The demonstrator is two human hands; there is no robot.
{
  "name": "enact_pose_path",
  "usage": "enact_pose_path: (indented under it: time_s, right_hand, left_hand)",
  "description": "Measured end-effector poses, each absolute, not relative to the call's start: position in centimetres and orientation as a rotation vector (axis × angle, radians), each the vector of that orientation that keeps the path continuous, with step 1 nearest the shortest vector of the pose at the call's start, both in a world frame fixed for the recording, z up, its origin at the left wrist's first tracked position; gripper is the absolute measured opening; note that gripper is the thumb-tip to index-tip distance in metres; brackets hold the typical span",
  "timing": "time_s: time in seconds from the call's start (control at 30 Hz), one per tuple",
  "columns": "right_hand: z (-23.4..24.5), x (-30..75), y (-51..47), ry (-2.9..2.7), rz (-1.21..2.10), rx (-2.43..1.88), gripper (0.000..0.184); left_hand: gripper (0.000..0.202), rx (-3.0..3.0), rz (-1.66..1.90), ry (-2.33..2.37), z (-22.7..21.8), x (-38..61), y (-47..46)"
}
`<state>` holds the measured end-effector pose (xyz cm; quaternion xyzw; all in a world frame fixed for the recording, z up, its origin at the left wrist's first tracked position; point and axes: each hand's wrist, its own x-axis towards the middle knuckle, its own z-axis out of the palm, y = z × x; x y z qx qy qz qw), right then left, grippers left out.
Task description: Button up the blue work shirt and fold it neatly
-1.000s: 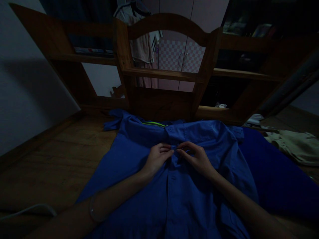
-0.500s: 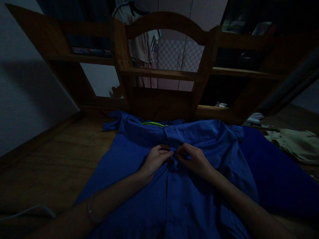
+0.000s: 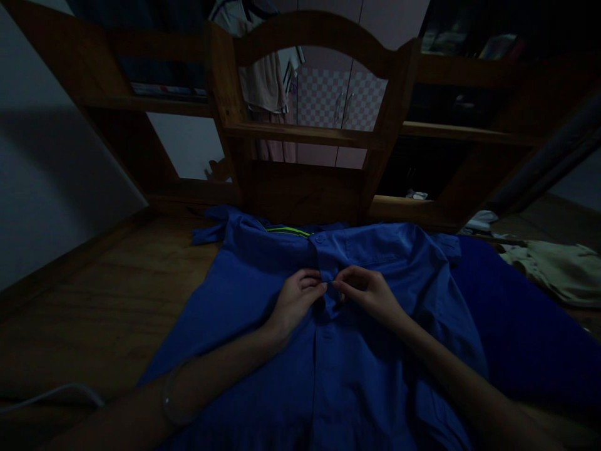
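Note:
A blue button-up shirt (image 3: 253,288) lies spread with its front facing up and its collar end toward the wooden headboard. My left hand (image 3: 299,297) pinches the edge of the front placket near the chest. Just to its right, my right hand (image 3: 367,291) pinches the same strip of cloth, fingertips almost meeting the left thumb. Between them the placket is lifted and creased. One button (image 3: 320,239) shows above the hands; a buttonhole (image 3: 327,335) shows below. Whatever small part sits under the fingertips is hidden.
The wooden headboard (image 3: 307,191) with open shelves stands behind the shirt. A dark blue cloth (image 3: 498,326) lies to the right, with folded pale clothes (image 3: 558,269) beyond it. Wooden boards (image 3: 117,282) are at the left, where a white cable (image 3: 70,389) runs.
My right hand has shifted slightly, its fingers bunching closer on the placket. The left hand keeps its pinch in nearly the same place. The view has tilted a little.

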<state>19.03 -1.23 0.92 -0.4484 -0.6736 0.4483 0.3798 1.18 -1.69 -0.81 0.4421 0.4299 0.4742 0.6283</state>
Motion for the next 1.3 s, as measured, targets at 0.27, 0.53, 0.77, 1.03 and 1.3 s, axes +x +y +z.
enact_pose_path:
  time_s: [0.27, 0.53, 0.77, 1.03, 1.3]
  right_hand:
    - [1.5, 19.3, -0.8, -1.576, 1.368, -1.14, 0.034]
    - [1.4, 19.6, -0.8, -1.556, 1.415, -1.152, 0.043]
    - [1.1, 19.4, -0.9, -1.506, 1.443, -1.169, 0.042]
    - [1.2, 19.4, -1.0, -1.506, 1.449, -1.166, 0.039]
    - [0.8, 19.6, -0.8, -1.505, 1.479, -1.097, 0.032]
  left_hand:
    - [0.023, 1.34, 1.189, 1.047, 0.3, 1.6, -2.4]
    - [0.022, 1.484, 1.171, 1.056, 0.4, 1.6, -2.6]
    - [0.021, 1.441, 1.091, 1.037, -0.1, 1.5, -2.1]
    - [0.013, 1.515, 0.988, 1.048, 0.3, 1.1, -1.6]
    - [0.01, 1.63, 0.963, 1.04, -0.2, 0.9, -0.9]
